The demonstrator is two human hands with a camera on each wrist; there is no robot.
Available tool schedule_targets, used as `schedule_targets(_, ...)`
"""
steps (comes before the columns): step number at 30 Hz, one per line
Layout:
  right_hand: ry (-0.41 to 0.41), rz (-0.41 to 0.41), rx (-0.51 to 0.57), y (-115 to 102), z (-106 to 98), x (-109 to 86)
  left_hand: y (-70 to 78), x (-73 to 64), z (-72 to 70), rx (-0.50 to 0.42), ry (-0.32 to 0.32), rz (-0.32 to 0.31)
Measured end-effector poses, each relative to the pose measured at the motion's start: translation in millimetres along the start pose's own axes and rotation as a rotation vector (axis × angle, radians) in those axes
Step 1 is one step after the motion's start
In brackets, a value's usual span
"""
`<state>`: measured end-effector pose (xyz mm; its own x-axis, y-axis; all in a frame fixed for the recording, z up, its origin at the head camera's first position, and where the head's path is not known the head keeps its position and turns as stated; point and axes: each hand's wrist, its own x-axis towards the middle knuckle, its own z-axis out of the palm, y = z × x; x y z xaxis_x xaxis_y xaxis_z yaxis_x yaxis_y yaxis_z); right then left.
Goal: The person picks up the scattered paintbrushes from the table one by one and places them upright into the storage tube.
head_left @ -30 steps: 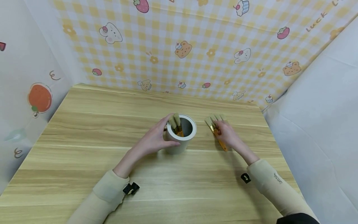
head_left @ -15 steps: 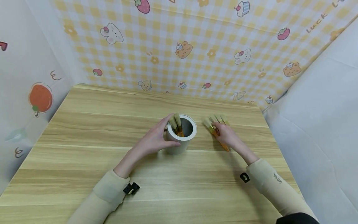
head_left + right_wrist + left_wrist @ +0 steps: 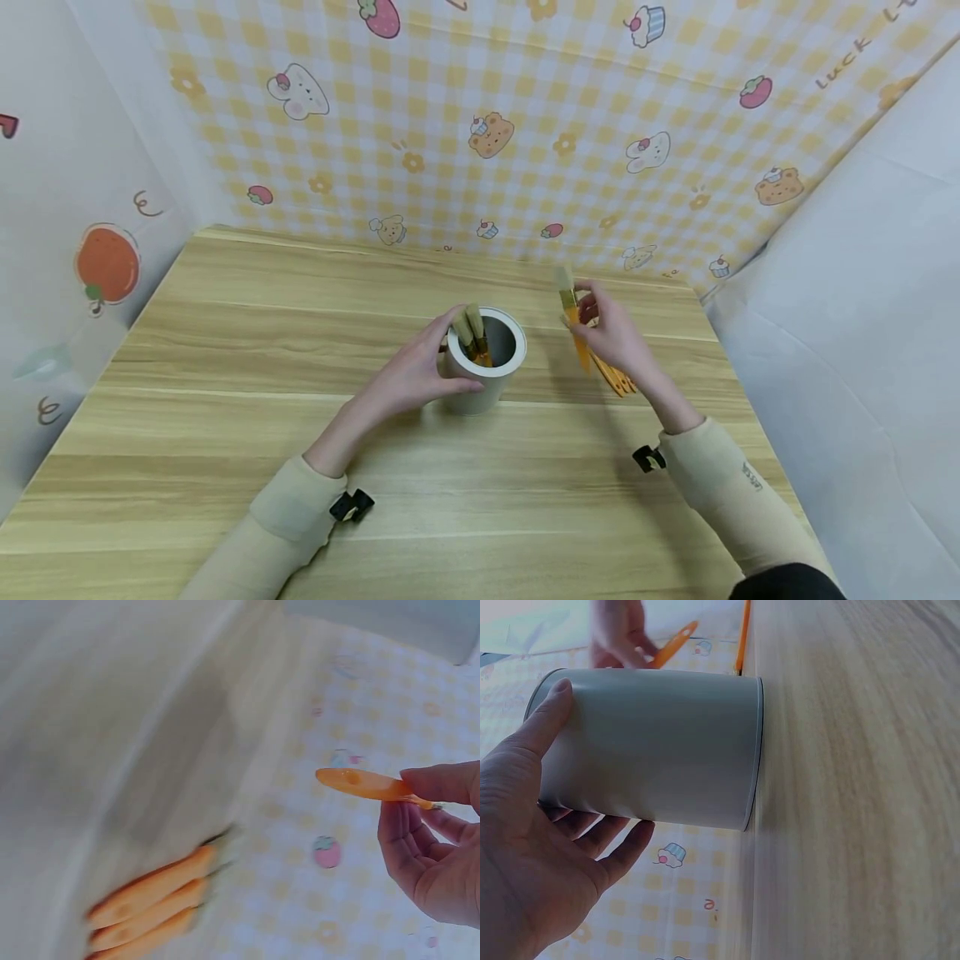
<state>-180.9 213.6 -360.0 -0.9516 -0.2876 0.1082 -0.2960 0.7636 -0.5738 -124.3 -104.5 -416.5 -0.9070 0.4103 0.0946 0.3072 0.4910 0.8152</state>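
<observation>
Head view: fingers of the right hand [image 3: 612, 332] pinch a brush [image 3: 572, 315] just lifted off the counter [image 3: 465, 500], seemingly ready for the cup [image 3: 474, 395] gripped by the left hand [image 3: 408, 367].

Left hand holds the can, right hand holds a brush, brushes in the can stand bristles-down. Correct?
Not quite: the brushes in the can stand bristles-up, per the head view. The left hand does hold it, and the right hand holds a brush.
</observation>
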Motion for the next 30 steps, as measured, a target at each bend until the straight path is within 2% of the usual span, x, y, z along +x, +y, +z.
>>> schedule_targets(5, 0.120, -0.058, 0.123, -25.8, -9.5, 8.5, -1.0, -0.6, -0.4, 0.005, -0.002, -0.008)
schedule_targets(11, 0.242, -0.060, 0.326, -58.7, -13.4, 10.6, -1.3, -1.2, -0.9, 0.004, 0.000, -0.003)
schedule_targets(14, 0.282, -0.080, 0.418, -72.6, -11.5, 8.0, -1.6, -1.0, -1.1, 0.005, 0.003, 0.004)
schedule_targets(19, 0.308, -0.179, 0.538, -88.7, -5.7, 6.5, -0.7, -0.6, -2.0, 0.000, 0.001, 0.010)
schedule_targets(24, 0.275, -0.167, 0.552, -93.9, 4.7, 5.7, -0.4, -0.5, -2.2, -0.016, -0.009, 0.019)
schedule_targets(30, 0.222, -0.198, 0.461, -91.2, 20.7, 3.5, -0.4, 0.5, -2.0, -0.015, -0.006, 0.019)
